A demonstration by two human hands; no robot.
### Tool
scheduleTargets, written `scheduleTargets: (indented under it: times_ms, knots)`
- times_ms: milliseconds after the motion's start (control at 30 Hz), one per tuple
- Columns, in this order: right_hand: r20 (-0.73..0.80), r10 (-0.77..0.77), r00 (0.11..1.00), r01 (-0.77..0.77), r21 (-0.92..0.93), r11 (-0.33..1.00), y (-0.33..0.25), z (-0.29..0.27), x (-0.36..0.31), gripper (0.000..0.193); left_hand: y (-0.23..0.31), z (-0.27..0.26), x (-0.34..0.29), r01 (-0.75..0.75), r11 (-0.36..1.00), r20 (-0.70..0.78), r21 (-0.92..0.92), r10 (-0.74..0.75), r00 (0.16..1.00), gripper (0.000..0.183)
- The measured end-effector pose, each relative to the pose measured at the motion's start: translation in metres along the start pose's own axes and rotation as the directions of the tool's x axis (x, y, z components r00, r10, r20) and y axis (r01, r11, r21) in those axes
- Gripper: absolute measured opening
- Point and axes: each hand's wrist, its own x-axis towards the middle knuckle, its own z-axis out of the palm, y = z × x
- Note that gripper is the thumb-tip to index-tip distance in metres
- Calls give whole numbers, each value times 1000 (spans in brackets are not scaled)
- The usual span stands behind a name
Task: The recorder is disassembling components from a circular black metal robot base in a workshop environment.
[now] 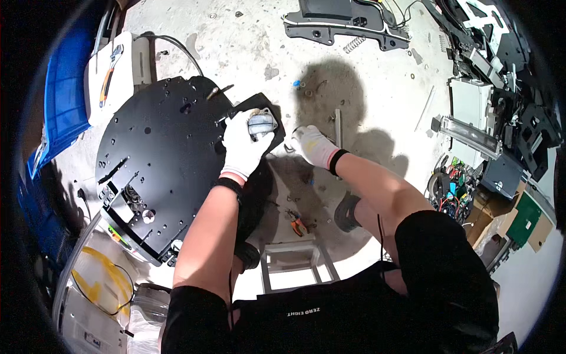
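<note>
White work gloves cover both of my hands. My left hand is closed around a grey, rounded metal part, which looks like a small motor or caster. It sits at a black angular bracket on the right edge of a large black round plate. Just right of the bracket, my right hand has its fingers curled together. A small metallic end shows by its fingertips, but what it belongs to is hidden. A grey metal bar lies on the floor beyond that hand.
Orange-handled pliers lie near a metal frame stool. An adjustable wrench rests on a white panel at far left. Tangled wires and dark machine parts crowd the right. A black bracket assembly lies at the back.
</note>
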Motion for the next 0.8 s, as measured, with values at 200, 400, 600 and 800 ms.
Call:
scheduleTargets:
  times_ms: [200,400,600,800]
  knots:
    - [-73,642,763,-346,793,502,-5,-65,9,28,-11,-32,2,-82,996,123,38,77,989,71]
    - [-310,687,658,-304,725,618,-4,-116,19,38,-20,-44,-9,-76,995,118,62,68,991,56]
    - [-159,843,514,-254,911,326,-4,-121,13,46,-30,-44,-28,56,998,92,-4,-55,994,37]
    - [-253,834,491,-254,874,415,-34,-114,4,44,53,-106,-43,295,949,28,-107,-294,955,30]
